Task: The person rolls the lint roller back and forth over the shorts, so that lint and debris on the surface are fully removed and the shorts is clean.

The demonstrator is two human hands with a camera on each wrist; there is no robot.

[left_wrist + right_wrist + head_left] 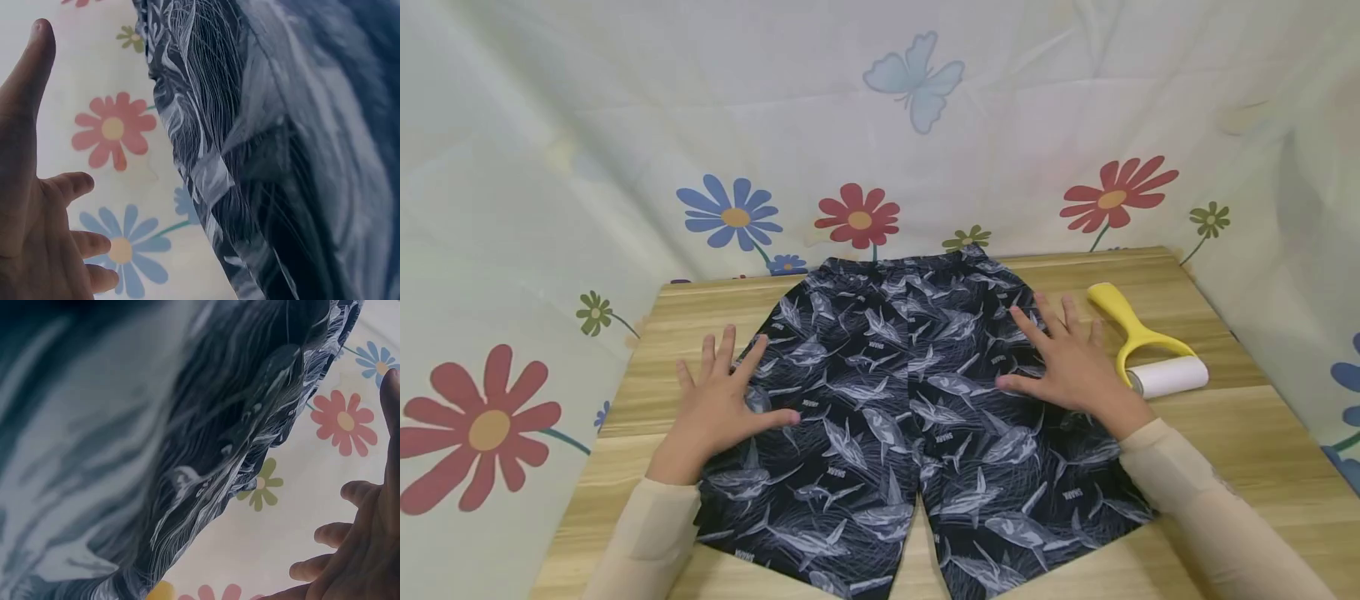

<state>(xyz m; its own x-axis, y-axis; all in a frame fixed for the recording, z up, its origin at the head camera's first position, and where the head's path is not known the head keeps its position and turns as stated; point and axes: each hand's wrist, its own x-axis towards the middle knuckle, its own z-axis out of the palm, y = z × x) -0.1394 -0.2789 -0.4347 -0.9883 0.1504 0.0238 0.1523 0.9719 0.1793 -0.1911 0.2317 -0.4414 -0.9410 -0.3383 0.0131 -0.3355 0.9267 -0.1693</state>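
Note:
A pair of dark shorts (880,400) with a grey shark print lies spread flat on the wooden table, waistband toward the back wall and legs toward me. Over its left side is my left hand (718,404), fingers spread and straight, thumb pointing inward across the cloth. My right hand (1063,358) is splayed the same way over the right edge of the shorts. Neither hand grips anything. The shorts' fabric (212,144) fills much of the left wrist view, beside the left hand's extended fingers. In the right wrist view, the right fingers (334,534) extend beside the cloth.
A yellow-handled lint roller (1138,342) with a white roll lies right of the shorts, close to my right wrist. The wooden table (1240,450) extends around the shorts. Behind and at both sides hangs a pale curtain (760,108) printed with flowers and a butterfly.

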